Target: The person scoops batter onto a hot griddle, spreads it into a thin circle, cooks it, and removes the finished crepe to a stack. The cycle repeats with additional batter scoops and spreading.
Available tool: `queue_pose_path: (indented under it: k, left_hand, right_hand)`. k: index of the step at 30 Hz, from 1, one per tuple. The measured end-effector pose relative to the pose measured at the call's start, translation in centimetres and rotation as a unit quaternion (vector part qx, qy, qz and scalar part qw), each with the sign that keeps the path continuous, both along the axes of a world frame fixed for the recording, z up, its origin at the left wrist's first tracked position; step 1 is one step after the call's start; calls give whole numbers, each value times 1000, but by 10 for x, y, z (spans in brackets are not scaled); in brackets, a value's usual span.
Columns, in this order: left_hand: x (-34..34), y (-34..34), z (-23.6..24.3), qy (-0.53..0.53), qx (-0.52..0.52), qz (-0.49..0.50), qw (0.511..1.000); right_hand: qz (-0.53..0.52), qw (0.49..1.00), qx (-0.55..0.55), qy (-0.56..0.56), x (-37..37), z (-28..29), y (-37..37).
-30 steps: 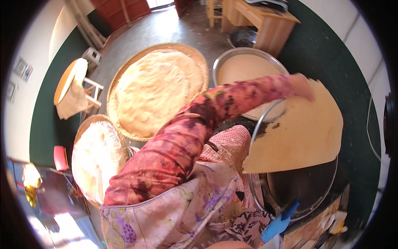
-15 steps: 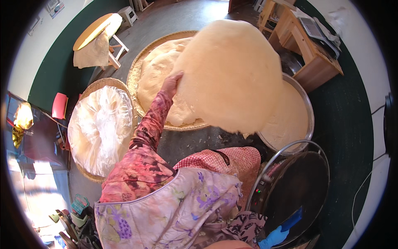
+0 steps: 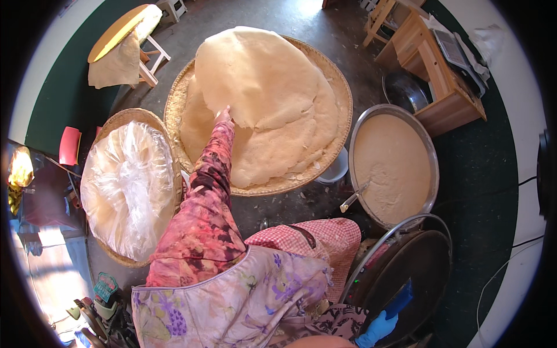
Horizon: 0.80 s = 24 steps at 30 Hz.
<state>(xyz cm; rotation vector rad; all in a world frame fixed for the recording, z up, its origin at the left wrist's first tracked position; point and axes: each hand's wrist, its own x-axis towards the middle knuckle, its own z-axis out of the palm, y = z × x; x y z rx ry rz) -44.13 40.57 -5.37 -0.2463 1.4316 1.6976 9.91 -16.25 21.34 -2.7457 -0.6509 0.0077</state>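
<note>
My left hand (image 3: 224, 116) reaches far forward, its closed fingers gripping the edge of a large, thin, pale-brown pancake (image 3: 249, 72). That pancake lies draped over a stack of similar pancakes (image 3: 261, 156) in a wide round woven basket (image 3: 343, 95). At the lower right, my right hand (image 3: 378, 329), in a blue glove, is closed around a flat blue scraper (image 3: 399, 300). The scraper is over the bare black round griddle (image 3: 420, 272), though whether it touches the surface I cannot tell.
A steel basin (image 3: 436, 168) of pale batter, with a handled utensil (image 3: 349, 203) in it, stands right of the basket. On the left, a second basket (image 3: 104, 252) holds pancakes under clear plastic. A curved metal tube (image 3: 400, 223) rims the griddle. A wooden desk (image 3: 444, 87) stands far right.
My left hand has swung the pancake leftward, off the batter basin and down onto the stack, uncovering the basin. My right hand and the scraper have shifted slightly up the view.
</note>
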Motion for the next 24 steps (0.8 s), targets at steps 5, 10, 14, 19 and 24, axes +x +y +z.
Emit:
queue_pose_path:
  k: [5,10,14,19,24]
  left_hand:
    - [18,-19,1,121,-202,-115,965]
    - [22,-39,-4,101,-179,-140,969]
    - [16,-38,-15,109,-184,-135,968]
    - [-8,-35,-32,112,-224,-229,941]
    - [-19,-44,-48,181,-191,-360,895]
  right_hand:
    - [7,1000,-3,-1,-14,6,19]
    - [1,1000,-21,5,-16,7,22]
    - [15,1000,1,6,-14,4,20]
    - [-1,1000,-9,-10,-17,9,23]
    - [-33,998,59,3,-19,12,3]
